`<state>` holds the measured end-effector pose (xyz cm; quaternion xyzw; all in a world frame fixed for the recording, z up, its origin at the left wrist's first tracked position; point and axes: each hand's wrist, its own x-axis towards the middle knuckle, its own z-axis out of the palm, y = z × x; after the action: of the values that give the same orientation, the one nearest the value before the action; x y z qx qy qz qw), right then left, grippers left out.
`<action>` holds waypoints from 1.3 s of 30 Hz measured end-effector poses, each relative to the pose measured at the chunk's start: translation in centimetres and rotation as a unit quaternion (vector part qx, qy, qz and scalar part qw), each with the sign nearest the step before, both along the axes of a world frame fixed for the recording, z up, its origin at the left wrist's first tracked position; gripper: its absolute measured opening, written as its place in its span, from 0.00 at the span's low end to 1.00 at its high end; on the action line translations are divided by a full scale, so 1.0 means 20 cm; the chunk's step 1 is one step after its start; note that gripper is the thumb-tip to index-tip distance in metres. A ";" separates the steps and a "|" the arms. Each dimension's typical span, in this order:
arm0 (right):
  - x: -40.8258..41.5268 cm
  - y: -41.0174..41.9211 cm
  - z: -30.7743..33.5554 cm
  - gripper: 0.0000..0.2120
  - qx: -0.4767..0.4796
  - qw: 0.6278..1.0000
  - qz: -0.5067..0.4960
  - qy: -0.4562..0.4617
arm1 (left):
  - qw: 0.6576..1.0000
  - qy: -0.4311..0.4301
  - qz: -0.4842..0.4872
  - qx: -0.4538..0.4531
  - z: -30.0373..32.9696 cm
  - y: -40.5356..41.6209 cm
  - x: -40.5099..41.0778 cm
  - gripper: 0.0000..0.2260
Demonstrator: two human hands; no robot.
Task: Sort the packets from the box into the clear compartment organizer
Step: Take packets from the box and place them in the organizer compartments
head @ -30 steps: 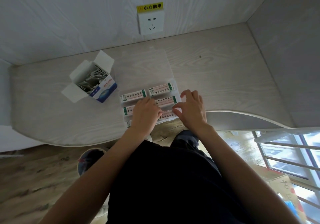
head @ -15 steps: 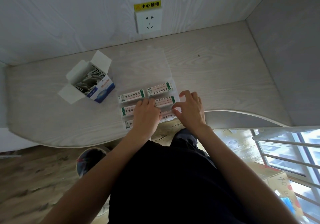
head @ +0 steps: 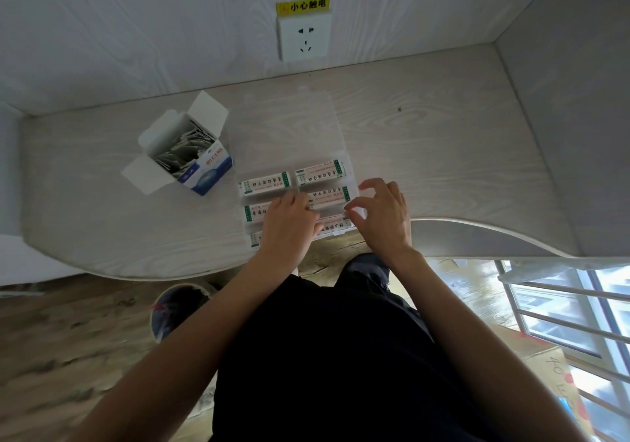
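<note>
Resting palm-down over the middle of the clear compartment organizer (head: 353,182), the left hand (head: 289,223) covers parts of the near two rows, its fingers lying fairly straight and close together on the packets (head: 266,184) that lie there; whether it pinches one cannot be told. The right hand (head: 383,214) sits at the organizer's right edge with fingers curled and spread, thumb and forefinger close together at the rim, though what they hold is too small to make out. Long white packets with green ends fill the visible compartments in two columns, and the organizer's lid (head: 286,127) lies open flat behind it on the pale wooden desk (head: 443,155). Left of the organizer stands the opened box (head: 184,148), flaps up, with more small packets inside. A wall socket (head: 303,39) sits above.
</note>
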<state>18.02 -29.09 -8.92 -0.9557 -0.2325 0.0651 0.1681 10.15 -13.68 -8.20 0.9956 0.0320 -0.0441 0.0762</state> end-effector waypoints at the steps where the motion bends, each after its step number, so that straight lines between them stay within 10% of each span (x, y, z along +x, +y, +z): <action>1: 0.00 0.00 0.01 0.03 0.007 1.000 -0.003 0.000 | 0.999 -0.025 -0.007 -0.020 0.01 0.01 -0.01 0.11; 6: 0.01 0.06 0.19 0.06 0.184 0.981 -0.042 0.036 | 0.976 -0.166 -0.051 -0.131 0.12 0.16 -0.07 0.13; 11: 0.05 0.36 0.36 0.09 0.323 0.920 -0.054 0.215 | 0.945 -0.286 0.126 -0.101 0.22 0.45 -0.17 0.12; 18: 0.08 0.98 0.38 0.07 0.217 0.957 0.175 0.079 | 0.919 -0.087 0.356 -0.144 0.20 0.81 -0.17 0.41; 26: 0.07 1.37 0.31 0.08 -0.161 0.927 0.321 -0.108 | 0.906 -0.113 0.363 -0.184 0.15 0.82 -0.18 0.37; 39: 0.00 1.22 0.39 0.12 0.092 0.969 0.227 0.007 | 0.913 -0.088 0.349 -0.192 0.12 0.85 -0.22 0.37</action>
<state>18.08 -4.62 -1.11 -0.8579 -0.4474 0.0864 0.2372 5.69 3.25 -5.80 0.8868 0.3619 0.0679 0.2793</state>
